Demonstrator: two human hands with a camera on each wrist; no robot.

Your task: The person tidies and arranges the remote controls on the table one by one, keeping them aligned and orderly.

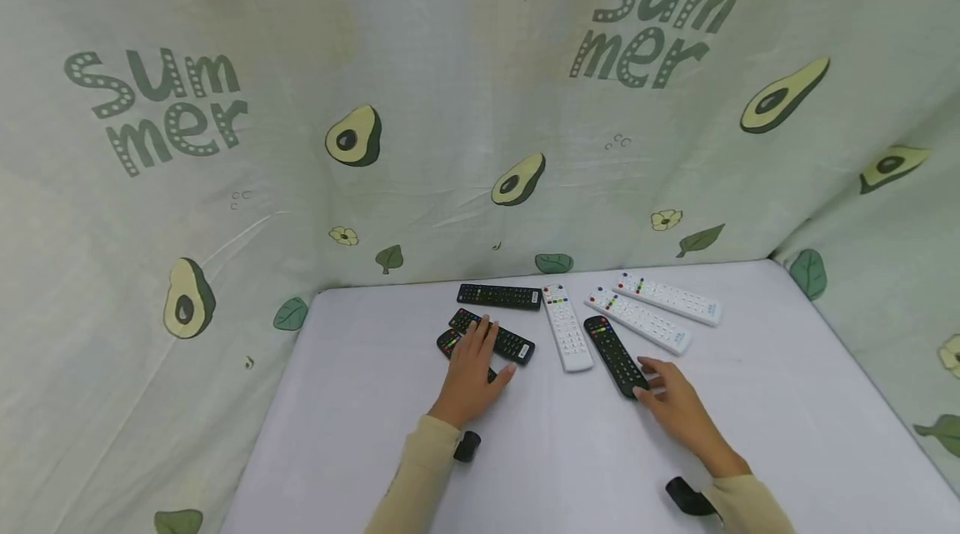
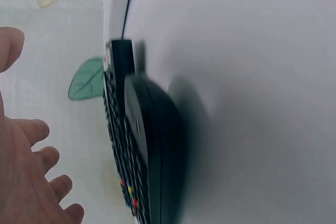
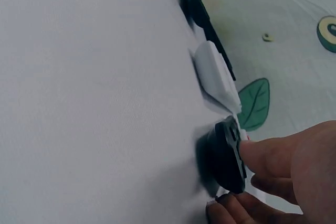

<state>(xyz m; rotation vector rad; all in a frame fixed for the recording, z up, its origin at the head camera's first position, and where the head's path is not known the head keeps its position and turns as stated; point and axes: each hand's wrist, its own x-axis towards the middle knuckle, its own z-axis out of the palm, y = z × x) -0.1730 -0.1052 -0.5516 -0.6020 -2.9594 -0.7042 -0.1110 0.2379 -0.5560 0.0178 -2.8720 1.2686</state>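
Observation:
Fingers spread, my left hand (image 1: 470, 373) is over two black remote controls, partly covering them. The upper one (image 1: 517, 346) lies at a slant; below it is another (image 1: 447, 341), mostly hidden by the hand in the head view. In the left wrist view, the left fingers stand apart from the nearer black remote (image 2: 160, 145). My right hand (image 1: 678, 409) holds the near end of a black remote control (image 1: 615, 355) with coloured buttons. In the right wrist view, the thumb (image 3: 268, 156) touches this remote (image 3: 227, 156) and the curled fingers are at its other side.
A white remote (image 1: 567, 330) lies between the hands. Two more white remotes, one nearer (image 1: 641, 320) and one farther (image 1: 671, 298), lie slanted at the right. Another black remote (image 1: 498, 296) is at the table's back. Printed cloth (image 1: 435, 59) hangs behind the white table (image 1: 562, 467).

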